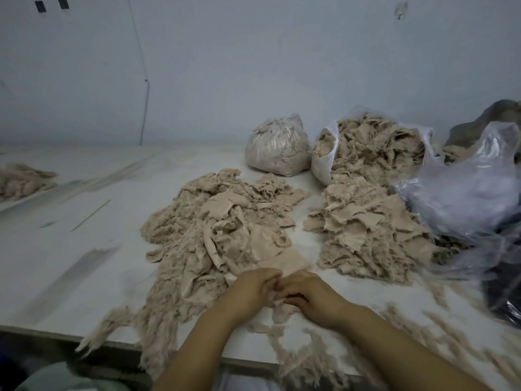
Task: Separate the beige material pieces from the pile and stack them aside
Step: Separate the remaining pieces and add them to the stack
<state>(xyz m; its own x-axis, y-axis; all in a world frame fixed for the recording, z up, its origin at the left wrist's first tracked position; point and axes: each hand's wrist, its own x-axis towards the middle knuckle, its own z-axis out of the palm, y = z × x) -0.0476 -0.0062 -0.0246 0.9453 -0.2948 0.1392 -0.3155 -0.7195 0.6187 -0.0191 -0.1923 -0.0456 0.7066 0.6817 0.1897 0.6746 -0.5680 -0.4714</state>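
Beige piece (279, 304) pinched by both hands, near table edge (84, 335).

Both hands (282, 294) on beige piece (279, 306)

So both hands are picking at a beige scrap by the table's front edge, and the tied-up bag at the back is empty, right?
Not quite. The head view shows the tied bag is stuffed full of beige material, not empty. The rest holds: the left hand and right hand pinch a beige scrap near the table's front edge.
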